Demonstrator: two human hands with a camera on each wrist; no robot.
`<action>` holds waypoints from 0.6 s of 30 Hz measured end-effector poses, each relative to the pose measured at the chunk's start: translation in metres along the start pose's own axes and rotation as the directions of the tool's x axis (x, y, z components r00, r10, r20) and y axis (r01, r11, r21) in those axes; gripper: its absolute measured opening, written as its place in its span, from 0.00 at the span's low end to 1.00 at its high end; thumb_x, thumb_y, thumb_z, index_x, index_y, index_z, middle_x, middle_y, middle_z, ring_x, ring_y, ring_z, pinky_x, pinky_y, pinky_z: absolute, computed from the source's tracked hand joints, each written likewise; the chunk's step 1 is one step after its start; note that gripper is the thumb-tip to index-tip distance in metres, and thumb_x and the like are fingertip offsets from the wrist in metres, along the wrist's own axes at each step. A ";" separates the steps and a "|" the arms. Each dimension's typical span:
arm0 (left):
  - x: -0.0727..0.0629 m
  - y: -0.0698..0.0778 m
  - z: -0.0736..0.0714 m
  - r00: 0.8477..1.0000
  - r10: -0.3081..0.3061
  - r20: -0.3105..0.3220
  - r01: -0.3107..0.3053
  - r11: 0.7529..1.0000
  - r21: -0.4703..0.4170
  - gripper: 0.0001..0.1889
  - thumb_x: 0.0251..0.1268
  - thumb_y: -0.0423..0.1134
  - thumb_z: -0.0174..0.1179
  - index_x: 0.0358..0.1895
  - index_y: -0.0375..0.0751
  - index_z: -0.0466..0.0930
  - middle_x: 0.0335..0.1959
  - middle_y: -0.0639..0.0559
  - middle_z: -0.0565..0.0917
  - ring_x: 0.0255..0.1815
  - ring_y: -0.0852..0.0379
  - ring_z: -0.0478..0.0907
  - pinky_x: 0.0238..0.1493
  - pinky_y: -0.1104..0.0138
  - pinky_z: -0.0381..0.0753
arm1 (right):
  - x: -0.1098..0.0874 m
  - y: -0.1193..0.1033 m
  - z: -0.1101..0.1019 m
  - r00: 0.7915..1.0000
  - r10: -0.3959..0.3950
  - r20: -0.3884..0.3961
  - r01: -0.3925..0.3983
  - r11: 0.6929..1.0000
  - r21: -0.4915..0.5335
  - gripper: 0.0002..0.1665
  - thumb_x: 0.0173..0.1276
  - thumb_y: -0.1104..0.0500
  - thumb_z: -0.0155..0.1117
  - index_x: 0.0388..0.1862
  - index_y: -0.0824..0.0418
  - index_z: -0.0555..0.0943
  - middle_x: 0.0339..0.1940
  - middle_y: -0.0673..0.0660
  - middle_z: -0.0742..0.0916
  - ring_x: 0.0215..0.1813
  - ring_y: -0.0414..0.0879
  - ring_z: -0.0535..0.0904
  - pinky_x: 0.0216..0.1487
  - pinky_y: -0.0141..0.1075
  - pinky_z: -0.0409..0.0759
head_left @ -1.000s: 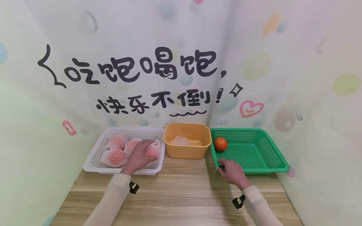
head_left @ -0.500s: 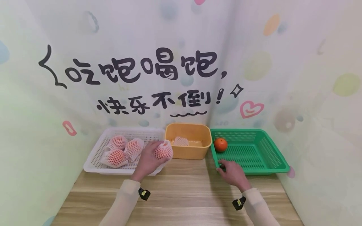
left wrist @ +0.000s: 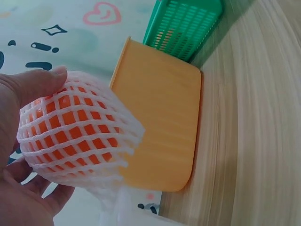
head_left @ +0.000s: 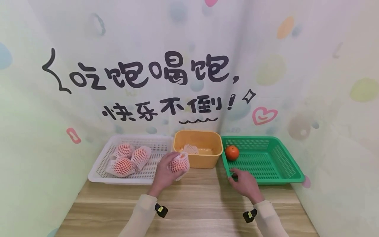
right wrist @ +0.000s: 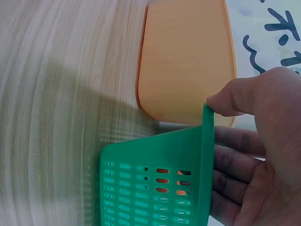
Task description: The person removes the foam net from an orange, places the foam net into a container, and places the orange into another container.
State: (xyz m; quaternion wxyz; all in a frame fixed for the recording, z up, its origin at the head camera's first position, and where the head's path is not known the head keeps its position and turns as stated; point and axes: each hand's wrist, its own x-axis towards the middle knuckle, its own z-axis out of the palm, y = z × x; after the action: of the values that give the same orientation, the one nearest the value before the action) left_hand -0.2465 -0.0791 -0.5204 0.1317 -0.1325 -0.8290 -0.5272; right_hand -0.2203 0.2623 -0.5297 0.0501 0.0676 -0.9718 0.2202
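Note:
My left hand (head_left: pixel 166 172) holds a round orange-red fruit (head_left: pixel 179 162) in a white foam net, in front of the yellow bin (head_left: pixel 204 161). Up close in the left wrist view, thumb and fingers curl round the netted fruit (left wrist: pixel 70 129), and the net's loose end hangs past it. My right hand (head_left: pixel 245 185) grips the near left corner of the green basket (head_left: pixel 296 172). In the right wrist view the thumb lies against the basket's rim (right wrist: pixel 207 165), with the fingers beyond it. A bare orange-red fruit (head_left: pixel 232 153) sits in that basket's left side.
On the left stands a white basket (head_left: pixel 99 179) with three netted fruits (head_left: pixel 122 167). Inside the yellow bin lies a foam net (head_left: pixel 190 149). All three containers stand in a row on the wooden table (head_left: pixel 195 204), against a printed wall (head_left: pixel 165 26).
My left hand has lifted the netted fruit out of the white basket and carried it right, to the front of the yellow bin. The right hand has stayed at the green basket's corner.

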 end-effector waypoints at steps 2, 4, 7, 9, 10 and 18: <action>-0.001 0.000 0.004 1.000 0.011 0.003 -0.011 1.000 -0.016 0.36 0.46 0.42 0.82 0.64 0.53 0.80 0.66 0.48 0.79 0.70 0.43 0.73 0.71 0.44 0.74 | 0.001 0.000 0.000 1.000 0.015 0.005 -0.015 1.000 0.013 0.23 0.67 0.54 0.70 0.59 0.60 0.84 0.45 0.60 0.92 0.40 0.51 0.87 0.35 0.46 0.84; -0.003 0.001 0.009 1.000 0.011 0.013 -0.011 1.000 -0.027 0.36 0.46 0.43 0.82 0.64 0.54 0.80 0.66 0.49 0.79 0.70 0.44 0.74 0.71 0.44 0.74 | 0.001 0.000 0.000 1.000 0.019 0.002 -0.019 1.000 0.025 0.24 0.67 0.54 0.69 0.61 0.61 0.83 0.48 0.61 0.91 0.43 0.53 0.88 0.38 0.48 0.86; -0.005 0.000 0.018 0.999 0.014 0.030 -0.012 0.999 -0.042 0.36 0.47 0.43 0.82 0.64 0.56 0.80 0.66 0.51 0.79 0.68 0.45 0.75 0.70 0.45 0.75 | 0.002 0.000 0.001 0.999 0.002 -0.032 0.000 0.999 0.050 0.27 0.67 0.56 0.69 0.64 0.63 0.80 0.54 0.64 0.89 0.52 0.58 0.87 0.48 0.54 0.86; -0.007 -0.002 0.024 0.999 0.006 0.045 -0.004 0.998 -0.058 0.36 0.47 0.42 0.82 0.64 0.57 0.80 0.65 0.52 0.80 0.68 0.46 0.75 0.70 0.47 0.76 | 0.002 -0.001 0.004 0.997 -0.024 -0.073 0.029 0.997 0.065 0.29 0.65 0.58 0.70 0.65 0.65 0.79 0.58 0.66 0.87 0.58 0.62 0.85 0.55 0.57 0.84; -0.008 -0.004 0.027 0.999 0.000 0.053 0.004 0.998 -0.069 0.36 0.47 0.42 0.82 0.64 0.57 0.80 0.65 0.53 0.80 0.68 0.47 0.75 0.70 0.47 0.76 | 0.002 -0.003 0.005 0.994 -0.041 -0.098 0.048 0.996 0.074 0.30 0.65 0.59 0.71 0.65 0.66 0.79 0.59 0.66 0.86 0.60 0.63 0.83 0.58 0.58 0.83; -0.022 -0.021 0.048 0.989 -0.066 0.131 0.087 0.983 -0.159 0.37 0.48 0.44 0.81 0.66 0.61 0.78 0.69 0.53 0.76 0.73 0.45 0.72 0.70 0.45 0.75 | 0.004 -0.031 0.022 0.966 -0.124 -0.227 0.163 0.973 0.161 0.31 0.60 0.64 0.74 0.63 0.66 0.79 0.61 0.65 0.85 0.63 0.64 0.80 0.62 0.60 0.80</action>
State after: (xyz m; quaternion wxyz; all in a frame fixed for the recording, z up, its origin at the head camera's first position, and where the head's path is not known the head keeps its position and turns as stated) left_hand -0.2374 -0.0461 -0.5649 0.0478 -0.1438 -0.7937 -0.5892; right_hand -0.2205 0.2250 -0.5356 0.1648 0.1178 -0.9295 0.3083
